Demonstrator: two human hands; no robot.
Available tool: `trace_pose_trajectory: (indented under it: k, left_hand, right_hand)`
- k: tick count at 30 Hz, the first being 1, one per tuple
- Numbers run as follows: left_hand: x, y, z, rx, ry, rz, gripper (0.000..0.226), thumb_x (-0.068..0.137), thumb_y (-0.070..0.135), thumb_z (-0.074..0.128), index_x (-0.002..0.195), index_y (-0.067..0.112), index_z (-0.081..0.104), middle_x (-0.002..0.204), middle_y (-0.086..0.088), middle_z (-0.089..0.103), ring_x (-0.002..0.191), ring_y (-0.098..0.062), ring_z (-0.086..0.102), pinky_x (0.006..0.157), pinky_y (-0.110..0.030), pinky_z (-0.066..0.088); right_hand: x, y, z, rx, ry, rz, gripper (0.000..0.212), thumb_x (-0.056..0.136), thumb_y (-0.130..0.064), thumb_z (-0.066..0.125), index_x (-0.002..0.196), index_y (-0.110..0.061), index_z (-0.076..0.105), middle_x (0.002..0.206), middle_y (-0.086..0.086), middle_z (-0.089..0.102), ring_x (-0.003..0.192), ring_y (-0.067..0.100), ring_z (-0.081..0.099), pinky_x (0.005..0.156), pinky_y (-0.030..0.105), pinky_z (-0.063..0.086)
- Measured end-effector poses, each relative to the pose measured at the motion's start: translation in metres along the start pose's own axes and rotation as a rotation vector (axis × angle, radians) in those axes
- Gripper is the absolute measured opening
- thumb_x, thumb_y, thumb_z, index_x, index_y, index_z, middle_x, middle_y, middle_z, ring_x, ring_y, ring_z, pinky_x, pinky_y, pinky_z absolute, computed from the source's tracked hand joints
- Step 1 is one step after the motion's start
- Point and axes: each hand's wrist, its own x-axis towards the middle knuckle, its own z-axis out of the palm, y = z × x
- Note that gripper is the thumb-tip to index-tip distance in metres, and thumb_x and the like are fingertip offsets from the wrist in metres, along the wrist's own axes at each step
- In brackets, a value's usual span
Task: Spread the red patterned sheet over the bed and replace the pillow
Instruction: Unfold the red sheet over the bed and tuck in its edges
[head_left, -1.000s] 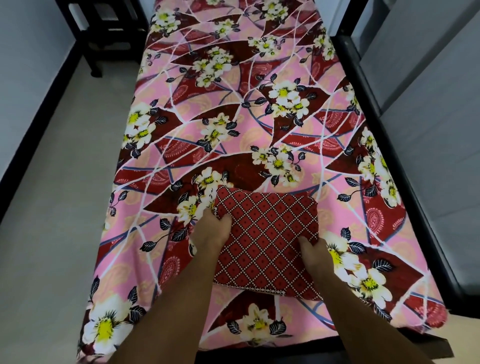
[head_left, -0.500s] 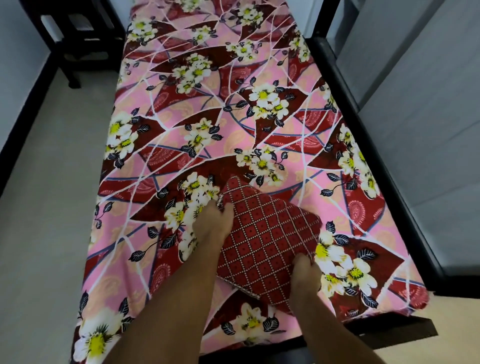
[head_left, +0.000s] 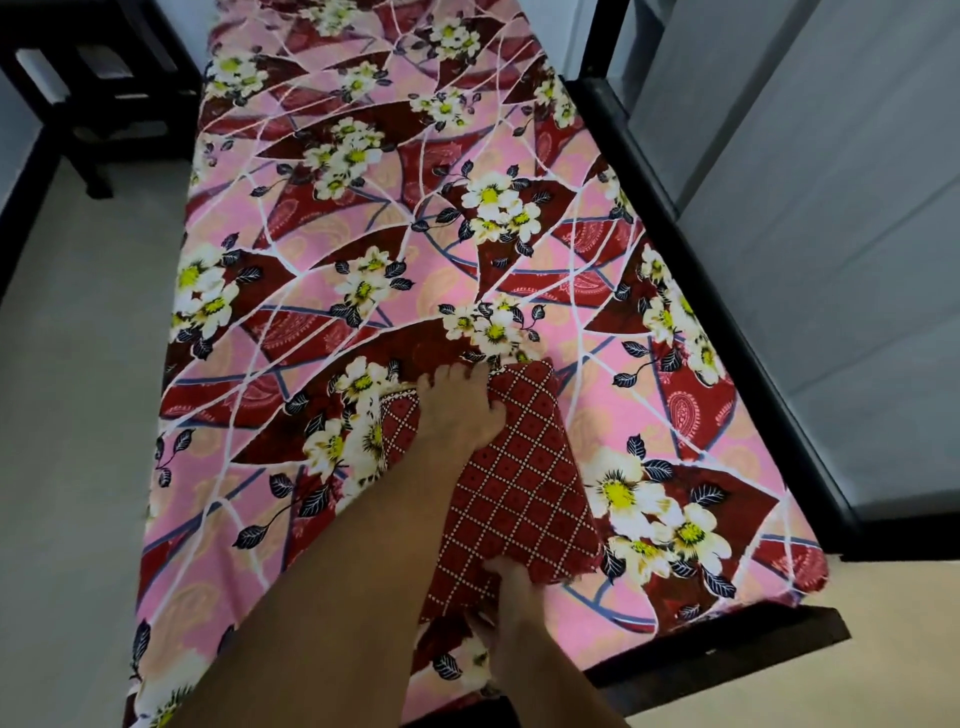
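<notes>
Head view: no readable writing, brand or label anywhere; only prints. Floral sheet (head_left: 363, 291), pink and dark red with white-yellow flowers, lies spread along the full visible length of the bed, draping over the left edge. Black bed frame (head_left: 691, 291) shows along the right side and at the near end. Pillow (head_left: 524, 478), dark red with a white dotted diamond grid, sits on the sheet near the foot-of-frame end, roughly centre, turned lengthwise and tilted, its near right corner lifted off the sheet. Left hand (head_left: 460, 410) is on the pillow's far end, fingers curled over the top edge and closed on the fabric, thumb side against the cover; a fold of the floral sheet bunches just beside it on the left. Right hand (head_left: 511, 587) grips the pillow's near edge, fingers wrapped under so only the back of the hand shows; how tightly they close underneath cannot be told. Forearms cross the near end of the bed. Dark stool or small table (head_left: 98, 88) stands on the floor at far left. Grey panelled wall (head_left: 831, 208) runs along the right.
</notes>
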Motion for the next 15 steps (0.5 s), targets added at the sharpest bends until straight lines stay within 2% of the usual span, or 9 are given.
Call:
trace_pose_trajectory:
  k: [2,3,5,6,7,9,12,14,15]
  left_hand:
    - [-0.002,-0.007,0.009,-0.020,-0.090,-0.017,0.076,0.093,0.048,0.049,0.156,0.020,0.018,0.161,-0.012,0.021,0.149,-0.033,0.014,0.119,-0.057,0.014]
    - [-0.005,-0.010,0.014,-0.034,-0.125,-0.023,0.078,0.094,0.047,0.049,0.157,0.018,0.013,0.164,-0.011,0.013,0.151,-0.032,0.007,0.120,-0.057,0.013]
    - [-0.012,-0.013,0.021,-0.028,-0.154,-0.007,0.080,0.096,0.046,0.047,0.158,0.018,0.006,0.166,-0.009,-0.002,0.152,-0.032,-0.004,0.120,-0.058,0.010]
    - [-0.017,-0.015,0.025,-0.010,-0.154,0.003,0.080,0.096,0.047,0.045,0.158,0.019,0.003,0.166,-0.009,-0.008,0.151,-0.032,-0.009,0.120,-0.058,0.008]
    - [-0.023,-0.016,0.029,0.009,-0.149,0.005,0.080,0.097,0.049,0.042,0.158,0.021,0.000,0.165,-0.009,-0.014,0.151,-0.032,-0.014,0.120,-0.058,0.005]
    - [-0.034,-0.022,0.038,0.035,-0.126,-0.012,0.077,0.099,0.054,0.034,0.158,0.024,-0.005,0.163,-0.010,-0.022,0.149,-0.033,-0.021,0.119,-0.060,0.000]
    - [-0.044,-0.029,0.048,0.057,-0.104,-0.038,0.073,0.100,0.058,0.024,0.157,0.026,-0.010,0.161,-0.011,-0.027,0.147,-0.033,-0.026,0.117,-0.063,0.000]
    - [-0.047,-0.029,0.051,0.058,-0.112,-0.045,0.073,0.100,0.057,0.022,0.157,0.026,-0.011,0.160,-0.011,-0.030,0.147,-0.033,-0.027,0.118,-0.062,0.001]
    - [-0.048,-0.027,0.051,0.055,-0.120,-0.050,0.072,0.101,0.057,0.022,0.157,0.026,-0.011,0.159,-0.011,-0.031,0.147,-0.033,-0.027,0.118,-0.061,0.001]
  right_hand:
    - [-0.001,-0.006,-0.003,-0.134,-0.013,0.053,0.039,0.089,-0.032,0.067,0.119,-0.011,0.054,0.105,0.015,0.066,0.096,0.033,0.064,0.083,0.044,0.056]
    - [0.000,-0.010,-0.006,-0.223,-0.023,0.071,0.049,0.090,-0.048,0.064,0.118,-0.009,0.056,0.101,0.016,0.070,0.094,0.034,0.067,0.082,0.044,0.058]
    - [0.009,-0.017,-0.015,-0.460,-0.002,0.055,0.086,0.082,-0.085,0.044,0.109,-0.006,0.063,0.091,0.016,0.075,0.085,0.031,0.072,0.080,0.043,0.060]
    - [0.011,-0.022,-0.021,-0.666,0.047,-0.015,0.103,0.074,-0.098,0.028,0.102,-0.006,0.066,0.091,0.013,0.074,0.084,0.029,0.072,0.083,0.043,0.059]
    - [0.010,-0.029,-0.027,-0.889,0.128,-0.137,0.108,0.070,-0.101,0.014,0.096,-0.011,0.067,0.094,0.012,0.072,0.085,0.027,0.069,0.087,0.042,0.056]
    - [0.003,-0.051,-0.034,-1.186,0.370,-0.411,0.109,0.081,-0.090,0.001,0.101,-0.008,0.071,0.101,0.015,0.071,0.085,0.026,0.061,0.080,0.038,0.047]
    - [0.000,-0.095,-0.035,-1.111,0.684,-0.718,0.074,0.099,-0.065,0.024,0.105,-0.005,0.067,0.104,0.018,0.071,0.089,0.032,0.064,0.074,0.036,0.045]
    - [0.012,-0.121,-0.029,-1.049,0.668,-0.871,0.052,0.096,-0.051,0.044,0.115,-0.006,0.062,0.112,0.018,0.068,0.101,0.036,0.064,0.085,0.042,0.050]
    - [0.018,-0.131,-0.027,-1.075,0.590,-0.888,0.051,0.093,-0.047,0.051,0.124,-0.007,0.058,0.119,0.017,0.066,0.108,0.036,0.062,0.091,0.045,0.050]
